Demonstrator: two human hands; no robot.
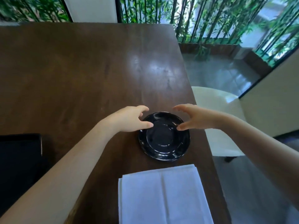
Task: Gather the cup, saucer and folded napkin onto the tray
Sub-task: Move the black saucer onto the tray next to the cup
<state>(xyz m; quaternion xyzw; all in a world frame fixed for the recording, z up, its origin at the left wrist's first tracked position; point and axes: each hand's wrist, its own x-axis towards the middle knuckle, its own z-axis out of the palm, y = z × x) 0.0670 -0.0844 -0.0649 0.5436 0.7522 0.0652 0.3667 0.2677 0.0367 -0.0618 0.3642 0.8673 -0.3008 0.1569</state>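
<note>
Two bare hands reach in over a dark wooden table [80, 70], one on each side of a black saucer [164, 136] at centre frame. Left hand [129, 118]: fingers curled, thumb tip over the saucer's upper-left rim; grip open, holding nothing. Cannot tell whether the thumb touches the rim. Right hand [195, 117]: fingers spread and arched above the saucer's upper-right rim, thumb tip at the rim; grip open, nothing held. Contact here also cannot be told.

Saucer sits flat on the table near its right edge, nothing standing on it. Folded white napkin [163, 196] lies flat at lower centre of the frame, just below the saucer and apart from it, running off the bottom edge. Dark flat object [19, 159] at lower left, partly behind the left forearm; cannot tell what it is. White chair [216, 110] at right, beside the table.
</note>
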